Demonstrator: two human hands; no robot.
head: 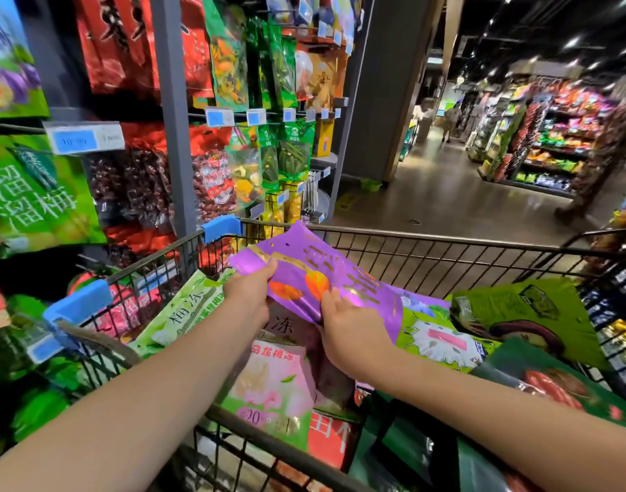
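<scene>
Nearest, inside the close end of a black wire cart: a red bag and a pink bag with flowers on it, lying flat. Off to the right, a dark green bag with red fruit on it. To the left, a pale green bag leaning on the cart's left wall.

A bit farther, over the middle of the cart: left hand curled round the left edge of a shiny purple bag, gripping it tight. Right hand pinching the near edge of the same bag, thumb on top, fingers hidden under it. Held up in the air above the other bags, tilted, with orange fruit and gold letters on the front.

Just under its right end, a bright green bag with a white fluffy face. Right of that, one more green bag by the cart's right side.

On the cart's left rim, blue plastic corners.

Past the rim on the left, a shelf full of hanging red and green snack bags, with a blue price tag.

Farther on, a grey pillar and a shiny floor.

Far off on the right, more shelves packed with bright bags, all blurry.
</scene>
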